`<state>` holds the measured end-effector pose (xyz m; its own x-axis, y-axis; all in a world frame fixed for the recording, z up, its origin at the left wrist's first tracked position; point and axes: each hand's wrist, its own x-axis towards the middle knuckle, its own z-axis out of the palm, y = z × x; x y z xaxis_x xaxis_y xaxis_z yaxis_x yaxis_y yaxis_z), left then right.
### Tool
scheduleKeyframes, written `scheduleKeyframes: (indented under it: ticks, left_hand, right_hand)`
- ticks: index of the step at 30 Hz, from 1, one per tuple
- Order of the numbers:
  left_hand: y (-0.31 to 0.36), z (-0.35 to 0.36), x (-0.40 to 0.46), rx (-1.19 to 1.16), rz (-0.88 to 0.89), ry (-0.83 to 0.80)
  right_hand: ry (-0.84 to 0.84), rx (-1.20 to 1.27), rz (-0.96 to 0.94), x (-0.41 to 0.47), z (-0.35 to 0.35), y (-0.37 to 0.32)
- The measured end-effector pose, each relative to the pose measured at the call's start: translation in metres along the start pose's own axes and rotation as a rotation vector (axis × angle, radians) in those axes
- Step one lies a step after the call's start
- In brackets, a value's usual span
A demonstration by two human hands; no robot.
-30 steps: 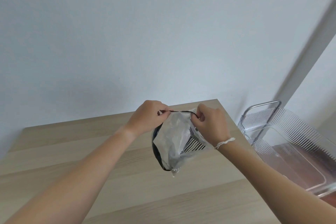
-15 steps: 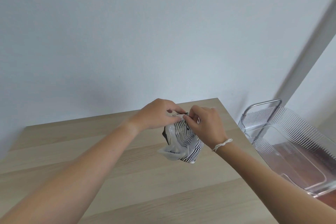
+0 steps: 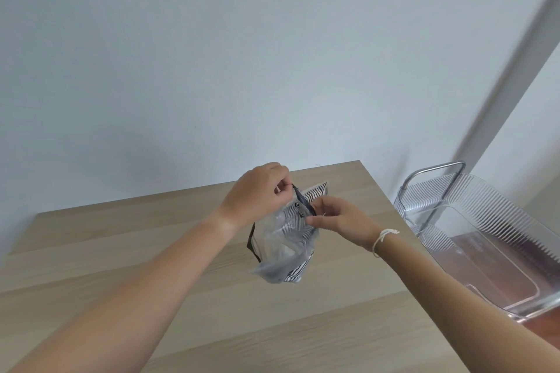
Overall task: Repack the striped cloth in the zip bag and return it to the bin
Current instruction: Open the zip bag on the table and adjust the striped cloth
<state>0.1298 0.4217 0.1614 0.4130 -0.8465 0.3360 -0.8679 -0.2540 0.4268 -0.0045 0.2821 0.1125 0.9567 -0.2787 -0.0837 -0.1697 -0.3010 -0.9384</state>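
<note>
my left hand (image 3: 257, 195) pinches zip bag (image 3: 280, 244) top edge | my right hand (image 3: 339, 219) pinches its slider | striped cloth (image 3: 295, 222) inside | above table (image 3: 121, 251)

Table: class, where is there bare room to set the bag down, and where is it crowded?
The table is bare left of the left hand and across the near side between the forearms. The bin, right of the table, looks empty. The only crowded spot is mid-table near the far edge, where both hands, the right hand included, hold the bag.
</note>
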Motion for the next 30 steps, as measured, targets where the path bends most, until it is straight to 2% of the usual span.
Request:
scheduleKeyframes:
  ticks: [5,7,12,14,17,20,22,25,30]
  left_hand:
    - [-0.007,-0.001,-0.006,-0.028,-0.03,-0.006]
    - [-0.011,0.0,-0.01,-0.016,-0.046,-0.03]
    - [-0.015,0.007,-0.021,-0.05,-0.095,-0.012]
    - [-0.015,0.006,-0.022,-0.13,-0.145,0.04]
    - [-0.021,0.002,-0.023,-0.261,-0.25,0.103]
    - [-0.03,-0.003,-0.027,-0.307,-0.31,0.138]
    - [-0.034,-0.004,-0.031,-0.29,-0.311,0.127]
    - [-0.033,-0.004,-0.033,-0.251,-0.309,0.123]
    - [-0.031,-0.005,-0.032,-0.039,-0.285,0.113]
  right_hand:
    - [-0.106,0.088,0.128,0.0,-0.012,0.001]
    - [-0.053,0.071,0.124,0.003,-0.012,-0.001]
    - [0.519,-0.467,0.02,0.008,-0.013,-0.016]
    - [0.587,-0.508,-0.049,0.01,-0.009,-0.019]
    - [0.472,-0.331,-0.06,0.012,-0.006,-0.013]
    - [0.202,-0.118,0.01,0.007,-0.008,-0.002]
    - [0.089,-0.109,0.025,0.002,-0.004,0.005]
    - [0.176,-0.216,-0.031,-0.003,0.005,0.006]
    - [0.282,-0.44,-0.221,-0.007,0.008,-0.011]
